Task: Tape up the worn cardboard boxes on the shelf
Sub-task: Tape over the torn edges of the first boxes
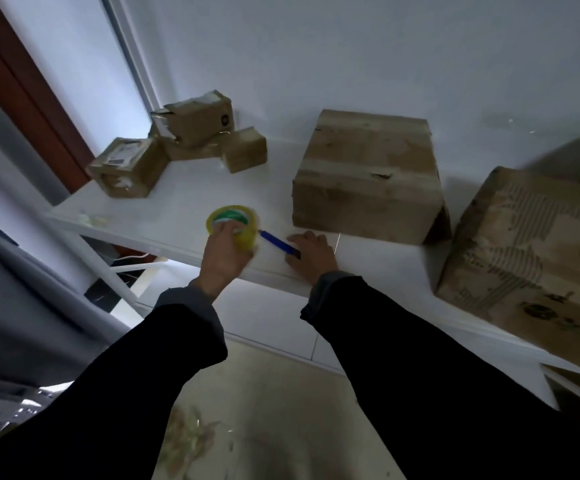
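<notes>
Sleeves reach to the shelf edge, where the left hand curls its grip round the tape roll and the right hand presses flat on a blue cutter, likely readying both for the box just behind.

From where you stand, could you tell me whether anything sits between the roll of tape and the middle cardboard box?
Nothing visible does: bare shelf lies between the tape roll gripped by the left hand and the middle box. The blue tool lies nearer the shelf's front edge.
</notes>
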A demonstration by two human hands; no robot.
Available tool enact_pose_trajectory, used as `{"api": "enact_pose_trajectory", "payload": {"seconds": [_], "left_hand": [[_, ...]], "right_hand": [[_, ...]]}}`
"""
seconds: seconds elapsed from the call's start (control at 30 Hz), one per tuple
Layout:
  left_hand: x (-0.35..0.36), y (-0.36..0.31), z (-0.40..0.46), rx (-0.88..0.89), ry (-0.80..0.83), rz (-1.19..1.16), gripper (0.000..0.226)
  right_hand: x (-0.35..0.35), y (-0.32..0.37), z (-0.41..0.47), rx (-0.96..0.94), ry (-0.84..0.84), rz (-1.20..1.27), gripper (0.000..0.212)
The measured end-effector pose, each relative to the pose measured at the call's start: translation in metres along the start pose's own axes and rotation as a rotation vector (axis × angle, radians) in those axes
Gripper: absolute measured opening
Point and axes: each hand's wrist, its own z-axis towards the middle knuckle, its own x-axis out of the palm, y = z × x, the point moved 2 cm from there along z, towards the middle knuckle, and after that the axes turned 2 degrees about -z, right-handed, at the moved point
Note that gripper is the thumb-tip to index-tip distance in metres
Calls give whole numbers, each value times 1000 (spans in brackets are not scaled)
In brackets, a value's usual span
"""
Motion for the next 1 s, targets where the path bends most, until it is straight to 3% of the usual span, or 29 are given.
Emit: {"api": "enact_pose_trajectory", "payload": {"seconds": [0.1, 0.23, 0.3, 0.4, 0.5, 0.57, 0.67, 0.77, 0.9, 1.0], "left_hand": [[0, 9, 12, -31, 86, 79, 64], [1, 9, 12, -20, 42, 120, 48], [1, 8, 7, -16, 27, 15, 46], [-2, -2, -5, 51, 119, -119, 41], [-14, -26, -23, 122, 211, -189, 40], [-22, -43, -33, 153, 255, -233, 40], [-27, -62, -44, 188, 261, -238, 51], [-25, -77, -53, 301, 223, -190, 64], [-18, -87, -65, 402, 179, -241, 77], [-11, -97, -77, 442, 172, -269, 70]], "right_hand": [[5, -5, 3, -11, -119, 75, 24], [-3, -32, -7, 103, -212, 78, 23], [-14, -40, -14, 88, -280, 43, 34], [-39, -33, -26, -166, -348, 225, 64], [-68, -15, -40, -345, -234, 285, 92], [-85, -7, -50, -394, -141, 265, 96], [-105, -2, -72, -365, 10, 378, 77], [-116, -2, -94, -289, 24, 520, 55], [-114, -18, -115, -269, -83, 304, 57], [-112, -32, -130, -253, -167, 230, 53]]}}
